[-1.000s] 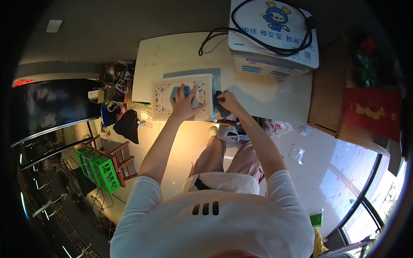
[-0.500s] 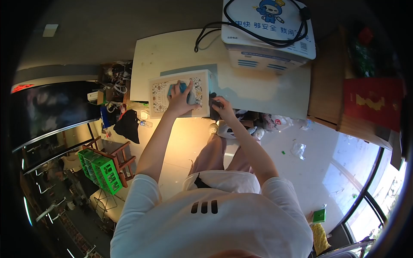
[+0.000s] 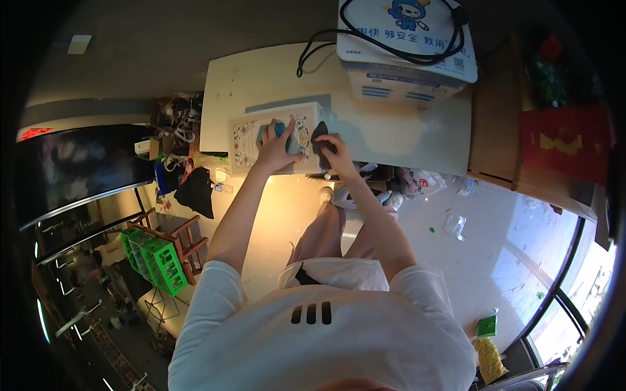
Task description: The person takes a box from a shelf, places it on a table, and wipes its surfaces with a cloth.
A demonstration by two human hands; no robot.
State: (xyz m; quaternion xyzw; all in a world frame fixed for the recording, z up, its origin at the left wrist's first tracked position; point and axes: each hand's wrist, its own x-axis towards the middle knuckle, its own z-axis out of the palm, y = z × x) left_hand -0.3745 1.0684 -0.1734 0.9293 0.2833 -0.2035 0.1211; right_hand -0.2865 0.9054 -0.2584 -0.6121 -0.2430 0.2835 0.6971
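Note:
A pale box with a patterned floral lid (image 3: pixel 245 144) and a blue-green centre lies near the front edge of the table (image 3: pixel 228 85). My left hand (image 3: pixel 275 151) rests on top of the lid with its fingers spread. At the box's right side, my right hand (image 3: pixel 334 153) grips a dark grey cloth (image 3: pixel 319 134). The cloth lies against the right side and upper right edge of the box, and part of it is hidden by my fingers.
A white appliance box (image 3: pixel 404 55) with a looped black cable (image 3: pixel 313 49) stands at the table's back right. A wooden cabinet (image 3: pixel 492 124) is on the right. Left of me are a green crate (image 3: pixel 160 260) and a black bag (image 3: pixel 195 192).
My right hand has shifted slightly up beside the box, and the dark cloth now reaches up to its right edge. My left hand stays spread on the lid. The view has tilted slightly.

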